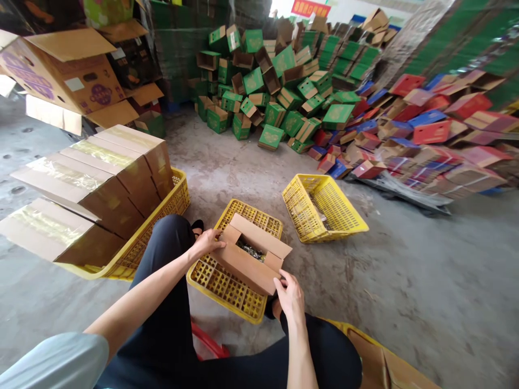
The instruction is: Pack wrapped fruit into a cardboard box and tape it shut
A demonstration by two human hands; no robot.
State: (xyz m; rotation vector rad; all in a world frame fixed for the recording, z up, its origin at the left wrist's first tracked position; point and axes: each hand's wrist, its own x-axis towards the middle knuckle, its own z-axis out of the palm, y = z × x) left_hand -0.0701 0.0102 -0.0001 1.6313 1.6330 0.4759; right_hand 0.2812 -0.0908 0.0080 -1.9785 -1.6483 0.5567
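Note:
A small brown cardboard box (241, 266) rests on an upturned yellow plastic crate (227, 289) between my knees. Its end flaps are folded in and a long flap stands up at the far side. Dark, shiny small packets (250, 250) show through the opening; their exact kind is not clear. My left hand (206, 242) grips the box's left end, with the thumb along the near edge. At the right end, my right hand (290, 294) holds the near corner between thumb and fingers.
On my left a yellow basket (115, 265) carries several taped cartons (87, 175). Another yellow basket (328, 208) stands ahead to the right. Heaps of green boxes (271, 136) and red and blue boxes (432, 132) lie behind. Part of a red stool (211, 341) shows beneath me.

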